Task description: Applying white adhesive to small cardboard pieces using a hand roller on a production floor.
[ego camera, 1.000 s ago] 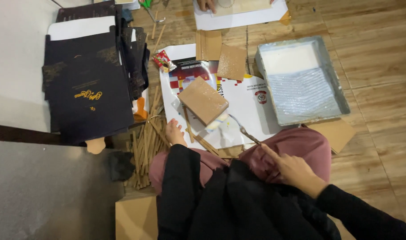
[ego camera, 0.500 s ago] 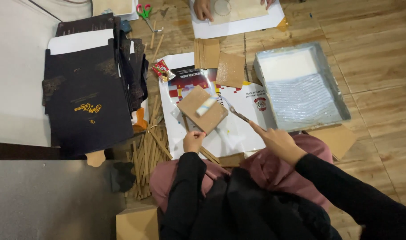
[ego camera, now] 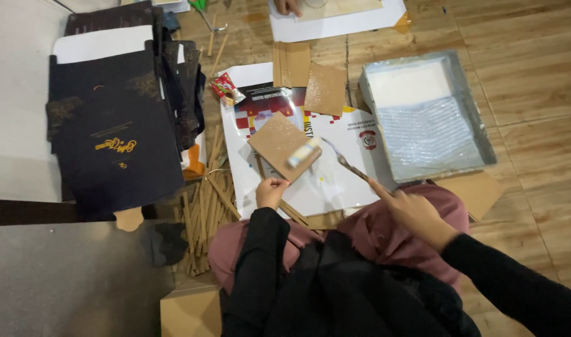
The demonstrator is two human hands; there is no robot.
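— Head view: what do the fingers have?

— The left hand (ego camera: 271,192) pinches the near corner of a brown card (ego camera: 280,145), a stiff, matte square held tilted over the poster (ego camera: 335,181). The right hand (ego camera: 416,213) is closed round the handle of a thin brush (ego camera: 348,165), whose tip points at the card's right edge.

— How far along does it look?

— I'd judge partway. A pale, wet-looking streak (ego camera: 303,153) lies along one edge of the card; the rest of its face looks dry and bare. Two more cards (ego camera: 310,81) lie flat toward the far edge of the poster, one grainy, one ribbed, neither touched.

— And around that?

— Just right of the poster stands a grey tray (ego camera: 479,134), rectangular, shallow, its ridged slope glossy and a whitish pool at its far end. Left of the poster, thin wooden sticks (ego camera: 204,206) lie scattered on the plank floor (ego camera: 535,62), and beyond them dark folders (ego camera: 110,143) with gold lettering are stacked. At the far edge another person's hand (ego camera: 288,6) rests on white paper.
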